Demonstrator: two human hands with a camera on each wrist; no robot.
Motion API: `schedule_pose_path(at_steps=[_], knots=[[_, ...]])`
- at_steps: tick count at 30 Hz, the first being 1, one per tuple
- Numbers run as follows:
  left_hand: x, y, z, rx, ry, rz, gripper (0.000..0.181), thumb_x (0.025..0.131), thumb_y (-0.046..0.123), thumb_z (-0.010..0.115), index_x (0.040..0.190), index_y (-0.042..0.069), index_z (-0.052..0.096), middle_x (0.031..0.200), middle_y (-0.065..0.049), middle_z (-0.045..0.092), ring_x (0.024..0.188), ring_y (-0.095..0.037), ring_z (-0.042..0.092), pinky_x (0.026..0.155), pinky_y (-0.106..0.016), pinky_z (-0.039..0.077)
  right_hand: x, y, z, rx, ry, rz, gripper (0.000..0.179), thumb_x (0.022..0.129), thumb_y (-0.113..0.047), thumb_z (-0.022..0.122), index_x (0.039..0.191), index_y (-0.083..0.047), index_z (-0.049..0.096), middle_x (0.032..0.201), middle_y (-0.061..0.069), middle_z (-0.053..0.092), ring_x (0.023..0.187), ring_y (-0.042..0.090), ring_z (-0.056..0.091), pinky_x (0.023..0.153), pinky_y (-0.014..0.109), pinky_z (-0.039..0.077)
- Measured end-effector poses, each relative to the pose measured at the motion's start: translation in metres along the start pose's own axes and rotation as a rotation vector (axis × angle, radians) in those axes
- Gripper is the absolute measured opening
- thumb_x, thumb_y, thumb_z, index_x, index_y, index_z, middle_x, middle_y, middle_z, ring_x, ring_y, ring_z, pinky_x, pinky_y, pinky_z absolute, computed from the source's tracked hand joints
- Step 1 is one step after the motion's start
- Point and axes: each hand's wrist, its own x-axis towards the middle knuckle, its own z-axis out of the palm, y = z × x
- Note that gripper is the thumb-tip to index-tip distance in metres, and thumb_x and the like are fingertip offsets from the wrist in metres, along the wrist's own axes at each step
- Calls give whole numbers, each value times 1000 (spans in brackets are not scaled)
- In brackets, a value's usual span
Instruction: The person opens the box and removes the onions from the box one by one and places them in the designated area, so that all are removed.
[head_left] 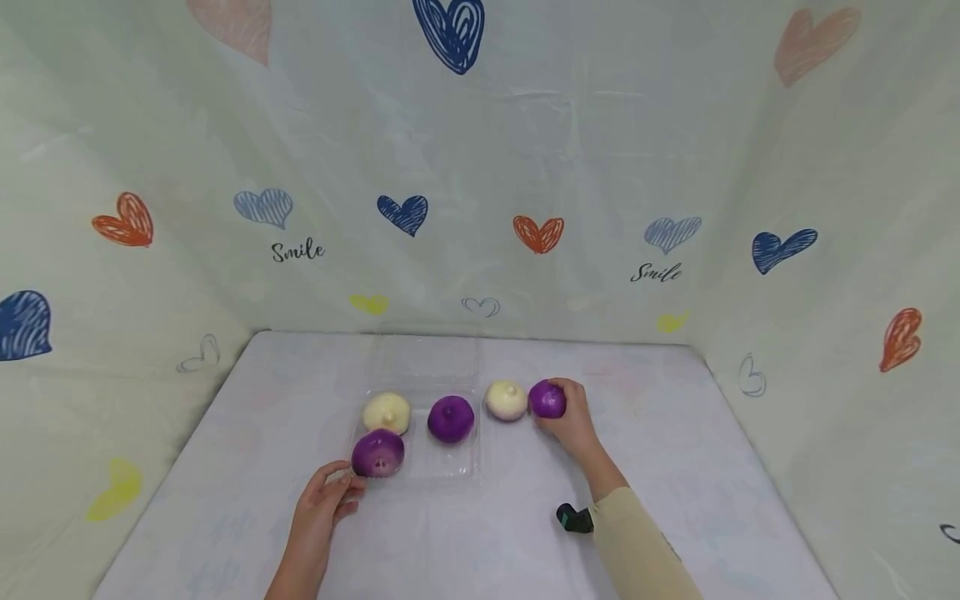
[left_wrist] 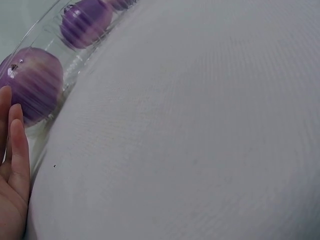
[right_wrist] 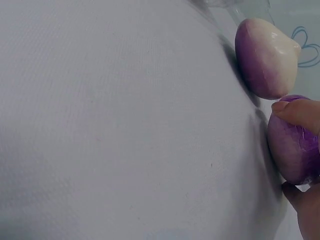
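Observation:
A clear plastic container [head_left: 441, 475] stands on the table with its lid folded back. It holds a pale onion [head_left: 387, 413], a purple onion [head_left: 378, 453] in the near left part and a darker purple onion [head_left: 451, 419] on the right. My left hand [head_left: 324, 502] is at the container's near left corner, fingers mostly straight in the left wrist view; whether they touch its wall is hard to tell. Right of the container sits a cream-and-purple onion [right_wrist: 265, 59]. Beside it, my right hand [head_left: 572, 421] grips another purple onion [head_left: 547, 399] between thumb and fingers.
A small black object [head_left: 574, 518] lies by the right sleeve [head_left: 637, 542]. The table [head_left: 465, 550] is covered in white cloth. Pale sheets with printed hearts [head_left: 538, 234] hang behind it and along both sides.

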Motion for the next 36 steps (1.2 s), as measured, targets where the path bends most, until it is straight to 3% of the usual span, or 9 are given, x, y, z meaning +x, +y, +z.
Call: schedule_pose_path(at_steps=[10, 17, 22, 31, 36], knots=[[0, 2, 1, -22, -5, -3, 18, 102, 16, 51, 120, 14, 53, 90, 6, 71, 88, -9, 64, 76, -24, 51, 0, -7, -8, 3, 19, -58, 71, 69, 1, 84, 130, -6, 49, 139, 22, 35, 131, 41, 35, 107, 60, 27], [-1, 7, 3, -17, -5, 21, 20, 102, 15, 52, 121, 11, 53, 89, 7, 71, 86, -10, 64, 76, -25, 52, -6, -40, -9, 37, 56, -180, 67, 68, 2, 85, 127, -5, 54, 139, 21, 41, 130, 42, 36, 104, 62, 30], [-2, 8, 3, 1, 1, -4, 22, 102, 14, 51, 124, 10, 49, 88, 7, 71, 87, -9, 63, 77, -25, 51, -17, -63, 2, 87, -1, -183, 65, 70, 4, 82, 127, -5, 53, 137, 19, 44, 128, 43, 40, 103, 60, 35], [-1, 7, 5, -10, 7, 7, 18, 103, 13, 49, 121, 12, 51, 87, 8, 71, 85, -9, 64, 74, -23, 52, -33, -99, 31, 250, -123, -154, 60, 76, 3, 80, 130, -1, 54, 131, 16, 50, 123, 38, 44, 100, 52, 40], [-3, 6, 5, -17, 12, 11, 17, 103, 14, 50, 119, 12, 52, 86, 7, 71, 85, -9, 64, 74, -23, 52, -49, -135, 31, 301, -207, -148, 58, 78, 5, 77, 130, 3, 52, 131, 20, 49, 123, 42, 44, 101, 55, 38]])
